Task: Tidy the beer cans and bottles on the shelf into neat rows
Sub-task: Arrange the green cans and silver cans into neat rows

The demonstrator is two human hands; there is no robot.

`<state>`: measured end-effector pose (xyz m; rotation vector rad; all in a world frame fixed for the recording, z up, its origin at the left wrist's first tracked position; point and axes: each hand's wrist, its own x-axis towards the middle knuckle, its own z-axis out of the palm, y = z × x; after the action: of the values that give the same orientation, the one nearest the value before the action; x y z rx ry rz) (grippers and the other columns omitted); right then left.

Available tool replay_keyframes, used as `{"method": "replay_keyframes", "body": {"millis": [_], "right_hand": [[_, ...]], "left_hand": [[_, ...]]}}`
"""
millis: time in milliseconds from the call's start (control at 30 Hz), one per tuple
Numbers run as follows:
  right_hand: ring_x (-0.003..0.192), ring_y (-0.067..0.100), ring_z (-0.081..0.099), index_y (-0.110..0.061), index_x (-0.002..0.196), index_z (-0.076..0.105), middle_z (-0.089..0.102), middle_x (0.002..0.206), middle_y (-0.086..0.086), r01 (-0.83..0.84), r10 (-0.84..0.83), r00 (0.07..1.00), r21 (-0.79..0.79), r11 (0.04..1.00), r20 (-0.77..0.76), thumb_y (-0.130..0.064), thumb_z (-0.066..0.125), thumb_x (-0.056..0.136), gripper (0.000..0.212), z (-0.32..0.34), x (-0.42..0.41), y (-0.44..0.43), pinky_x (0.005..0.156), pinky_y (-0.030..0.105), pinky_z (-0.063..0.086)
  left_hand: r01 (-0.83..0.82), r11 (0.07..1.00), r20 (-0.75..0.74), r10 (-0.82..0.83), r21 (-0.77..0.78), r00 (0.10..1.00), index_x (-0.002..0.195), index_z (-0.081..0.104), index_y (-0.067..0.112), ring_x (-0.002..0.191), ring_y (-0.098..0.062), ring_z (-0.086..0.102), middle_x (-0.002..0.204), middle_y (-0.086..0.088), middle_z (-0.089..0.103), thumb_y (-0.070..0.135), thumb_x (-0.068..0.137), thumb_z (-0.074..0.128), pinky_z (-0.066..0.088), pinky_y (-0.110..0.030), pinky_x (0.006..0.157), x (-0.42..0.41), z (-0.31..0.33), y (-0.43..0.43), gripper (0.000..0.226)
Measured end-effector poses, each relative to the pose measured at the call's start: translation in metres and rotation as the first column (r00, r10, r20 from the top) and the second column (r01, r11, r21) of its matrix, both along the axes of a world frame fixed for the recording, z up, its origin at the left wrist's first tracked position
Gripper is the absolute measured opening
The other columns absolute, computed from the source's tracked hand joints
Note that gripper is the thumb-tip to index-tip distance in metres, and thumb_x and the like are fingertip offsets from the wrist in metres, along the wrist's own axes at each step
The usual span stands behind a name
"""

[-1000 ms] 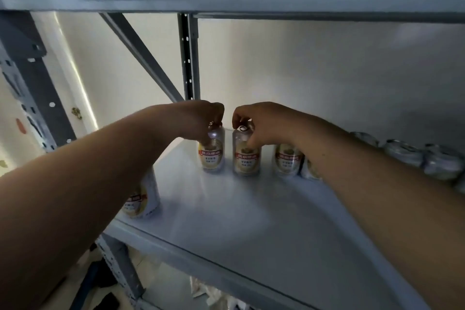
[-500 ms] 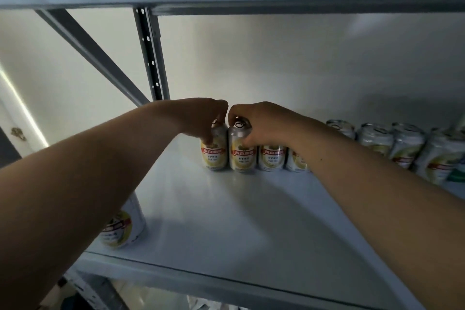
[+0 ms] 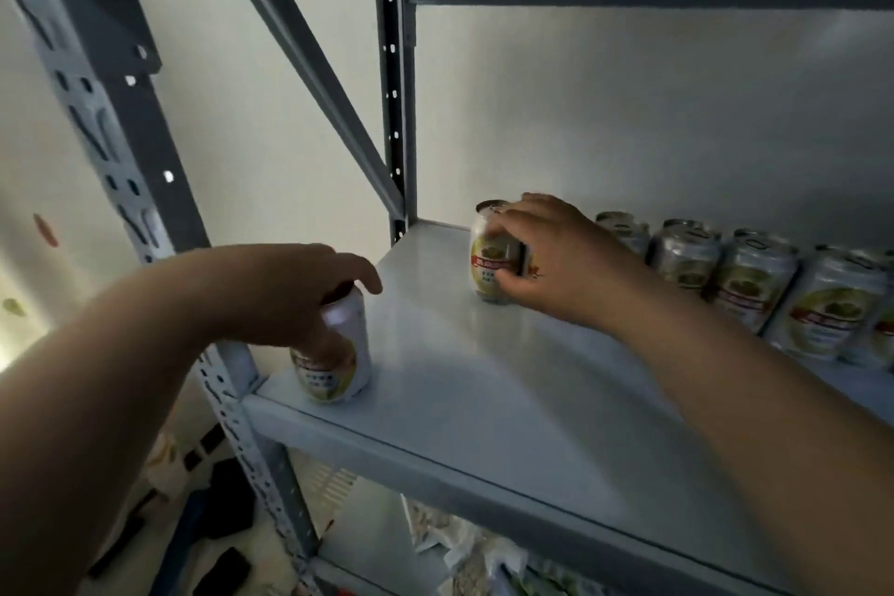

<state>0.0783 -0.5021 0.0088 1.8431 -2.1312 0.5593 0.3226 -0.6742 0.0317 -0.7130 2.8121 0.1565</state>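
Gripping stray can [image 3: 334, 356] at shelf's [image 3: 484, 382] front-left corner, left hand [image 3: 290, 295] curling over its top; my right hand [image 3: 551, 257] is clamping end can [image 3: 491, 257], probably steadying the back-edge row [image 3: 725, 266].

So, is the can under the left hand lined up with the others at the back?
No, the left hand holds its can alone at the front left corner of the shelf.

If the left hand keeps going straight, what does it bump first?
Probably the end can at the back, held by the right hand. The left hand, gripping the front can, points that way; depth is unclear.
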Motion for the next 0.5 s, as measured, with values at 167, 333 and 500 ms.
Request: {"method": "replay_keyframes", "body": {"millis": [167, 333, 500], "right_hand": [[0.106, 0.012, 0.055, -0.032, 0.114, 0.062, 0.058, 0.115, -0.009, -0.033, 0.018, 0.994, 0.142, 0.989, 0.107, -0.038, 0.065, 0.082, 0.033, -0.03, 0.023, 0.006, 0.085, 0.024, 0.043], [0.113, 0.009, 0.051, -0.037, 0.123, 0.057, 0.053, 0.126, -0.012, -0.023, -0.026, 0.988, 0.313, 0.949, 0.15, -0.047, 0.06, 0.085, 0.04, -0.058, 0.022, 0.008, 0.094, 0.034, 0.048], [0.109, 0.007, 0.051, -0.031, 0.122, 0.06, 0.054, 0.121, -0.009, -0.052, -0.025, 0.975, 0.335, 0.941, 0.221, -0.047, 0.057, 0.09, 0.036, -0.067, 0.016, 0.011, 0.096, 0.031, 0.046]], "left_hand": [[-0.087, 0.994, -0.403, 0.104, 0.06, 0.909, 0.128, 0.035, 0.044, 0.1, -0.02, 0.056, 0.123, 0.009, 0.039, 0.042, 0.068, 0.083, 0.056, -0.038, 0.084, -0.007, -0.016, 0.007, 0.077], [-0.115, 0.986, -0.704, 0.167, 0.121, 0.691, 0.109, 0.041, 0.019, 0.088, -0.025, 0.056, 0.111, 0.002, 0.05, 0.024, 0.074, 0.078, 0.043, -0.033, 0.068, -0.055, -0.044, 0.004, 0.052], [-0.095, 0.983, -0.704, 0.177, 0.155, 0.688, 0.126, 0.038, 0.017, 0.089, -0.03, 0.056, 0.124, -0.006, 0.038, 0.014, 0.073, 0.079, 0.045, -0.034, 0.069, -0.1, -0.053, -0.013, 0.067]]}}
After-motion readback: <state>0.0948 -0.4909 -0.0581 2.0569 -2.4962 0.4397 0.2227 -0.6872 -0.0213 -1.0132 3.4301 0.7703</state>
